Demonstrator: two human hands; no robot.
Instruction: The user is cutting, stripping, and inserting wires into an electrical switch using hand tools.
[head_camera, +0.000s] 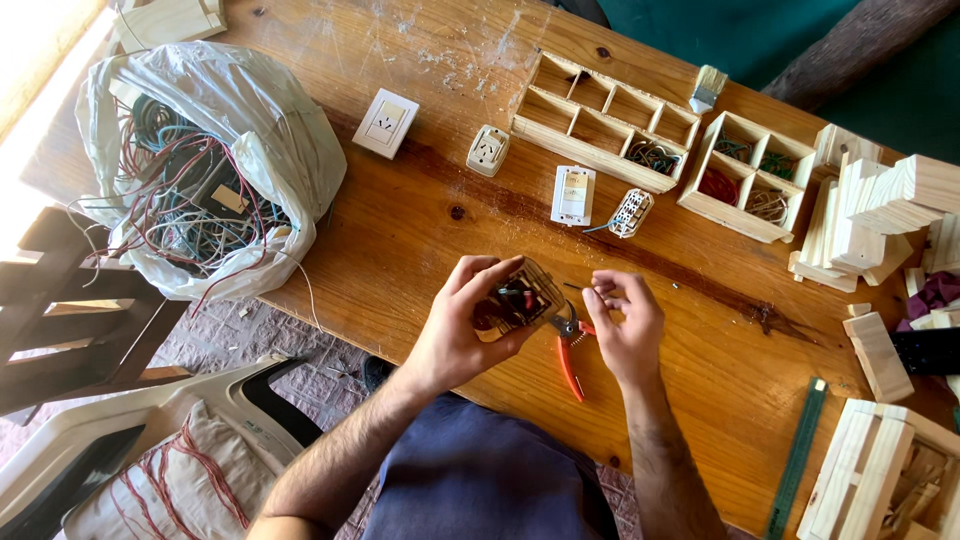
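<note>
While the wooden table (400, 230) fills most of the view, a white plastic bag (250, 120) of tangled wires sits at its left edge and divided wooden trays (600, 120) near the far edge. Over the near edge, the left hand (465, 330) has its grip clenched around a small wired device (518, 298). The right hand (625, 325) pinches something too small to tell, above red-handled pliers (568, 350).

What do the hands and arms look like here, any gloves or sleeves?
Both hands are bare: no gloves, rings, watch or bands on the left hand or the right hand. The forearms are uncovered and hairy, with no sleeves in view. Below them shows blue-grey clothing.
</note>
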